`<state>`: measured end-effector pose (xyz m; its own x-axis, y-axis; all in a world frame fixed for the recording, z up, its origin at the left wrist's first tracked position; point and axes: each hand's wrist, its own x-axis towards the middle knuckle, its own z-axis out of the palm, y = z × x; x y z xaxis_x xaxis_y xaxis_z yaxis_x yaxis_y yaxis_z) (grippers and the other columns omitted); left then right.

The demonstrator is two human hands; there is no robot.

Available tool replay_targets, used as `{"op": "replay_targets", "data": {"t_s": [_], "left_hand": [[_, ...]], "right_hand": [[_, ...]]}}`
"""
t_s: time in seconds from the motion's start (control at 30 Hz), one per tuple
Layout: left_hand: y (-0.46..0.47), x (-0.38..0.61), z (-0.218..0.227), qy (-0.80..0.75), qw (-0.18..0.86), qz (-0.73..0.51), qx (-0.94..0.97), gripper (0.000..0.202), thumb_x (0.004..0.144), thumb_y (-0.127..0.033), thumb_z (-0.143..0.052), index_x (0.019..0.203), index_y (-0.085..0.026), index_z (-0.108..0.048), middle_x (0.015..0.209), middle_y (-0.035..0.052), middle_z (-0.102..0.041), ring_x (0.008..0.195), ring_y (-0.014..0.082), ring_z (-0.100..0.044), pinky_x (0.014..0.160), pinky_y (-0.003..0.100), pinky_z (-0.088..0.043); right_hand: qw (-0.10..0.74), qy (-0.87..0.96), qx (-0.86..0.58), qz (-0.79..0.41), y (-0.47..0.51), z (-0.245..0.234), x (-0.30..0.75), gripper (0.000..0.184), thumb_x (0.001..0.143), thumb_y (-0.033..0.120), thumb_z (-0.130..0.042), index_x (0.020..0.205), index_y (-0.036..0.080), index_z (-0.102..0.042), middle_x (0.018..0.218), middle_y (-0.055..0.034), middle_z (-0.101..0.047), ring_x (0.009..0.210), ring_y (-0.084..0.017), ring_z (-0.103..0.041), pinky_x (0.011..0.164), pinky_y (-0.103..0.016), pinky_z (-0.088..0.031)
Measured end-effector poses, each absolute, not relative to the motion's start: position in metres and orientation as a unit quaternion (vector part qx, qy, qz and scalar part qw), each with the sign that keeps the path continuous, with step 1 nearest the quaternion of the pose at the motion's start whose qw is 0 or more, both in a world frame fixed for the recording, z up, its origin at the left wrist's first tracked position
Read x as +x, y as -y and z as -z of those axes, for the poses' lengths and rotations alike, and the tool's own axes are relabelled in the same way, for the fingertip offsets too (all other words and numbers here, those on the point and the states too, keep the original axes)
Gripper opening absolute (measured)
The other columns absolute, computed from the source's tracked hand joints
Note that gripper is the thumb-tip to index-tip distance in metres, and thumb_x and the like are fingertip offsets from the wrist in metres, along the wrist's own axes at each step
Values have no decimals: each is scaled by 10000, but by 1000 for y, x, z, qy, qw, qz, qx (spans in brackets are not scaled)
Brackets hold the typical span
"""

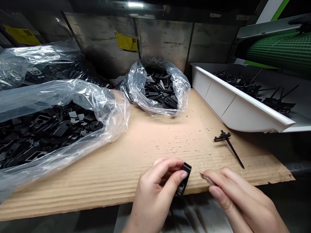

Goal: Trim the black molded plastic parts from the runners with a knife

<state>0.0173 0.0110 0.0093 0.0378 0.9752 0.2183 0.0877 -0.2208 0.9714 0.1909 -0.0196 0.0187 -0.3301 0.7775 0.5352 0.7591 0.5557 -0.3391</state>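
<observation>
My left hand [157,187] is closed on a small black plastic part [186,168], pinched between thumb and fingers near the cardboard's front edge. The part is long and boxy with a hollow in its side, and stands tilted. Just to the right, my right hand [235,197] is closed around a small pointed blade [207,178]. Its tip faces the black part across a short gap, and the rest of it is hidden in my fingers. Beyond my right hand, a black plastic piece with a long stem [228,140] lies on the cardboard sheet [145,142].
An open plastic bag [116,113] of black parts lies at left, with another bag [48,55] behind it. A third bag [182,84] with black pieces sits at centre back. A white bin [233,103] of stemmed pieces stands right, below a green roller-like surface [279,47].
</observation>
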Motion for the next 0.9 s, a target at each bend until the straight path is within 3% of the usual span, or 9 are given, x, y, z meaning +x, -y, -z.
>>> {"op": "replay_targets", "data": {"t_s": [0.17,0.3,0.43,0.63,0.8,0.9], "left_hand": [[-10,18,-6,-441,236,-536,680,159,776,-87,-589,830,-228,-641,730,-57,-689,656,111,-634,842,256,-453],[-10,17,-2,-412,164,-528,724,172,798,-53,-556,876,-201,-599,766,-40,-684,675,113,-637,855,274,-423],[-10,16,2,-384,174,-521,742,194,785,-8,-549,866,-177,-600,730,-37,-670,626,105,-628,888,299,-406],[-11,14,-1,-370,181,-526,744,173,789,-33,-570,869,-178,-618,722,-38,-683,612,103,-629,868,296,-413],[-12,9,-4,-352,256,-516,738,194,804,-52,-558,885,-213,-631,727,-28,-695,637,131,-648,829,305,-439],[-13,6,-4,-324,286,-500,751,251,818,-18,-507,905,-219,-629,756,-8,-696,648,136,-647,856,327,-420]], "right_hand": [[325,820,-471,-2,13,-22,183,156,890,201,-403,909,219,-557,662,-16,-599,619,-141,-615,499,-202,-463],[325,819,-473,-12,11,-18,179,148,878,197,-428,930,206,-567,675,-17,-573,593,-133,-587,513,-219,-465],[310,799,-516,-19,4,-9,184,150,875,197,-434,845,195,-581,666,-22,-561,583,-147,-574,512,-247,-456],[333,796,-484,-143,4,-19,190,149,859,132,-449,915,217,-558,718,7,-572,651,-108,-586,584,-197,-465],[330,821,-431,-175,8,-34,190,147,837,88,-446,786,199,-527,643,20,-541,570,-94,-556,521,-191,-441],[341,814,-431,-187,8,-34,191,153,838,90,-449,824,210,-542,640,34,-562,568,-87,-578,534,-173,-453]]}}
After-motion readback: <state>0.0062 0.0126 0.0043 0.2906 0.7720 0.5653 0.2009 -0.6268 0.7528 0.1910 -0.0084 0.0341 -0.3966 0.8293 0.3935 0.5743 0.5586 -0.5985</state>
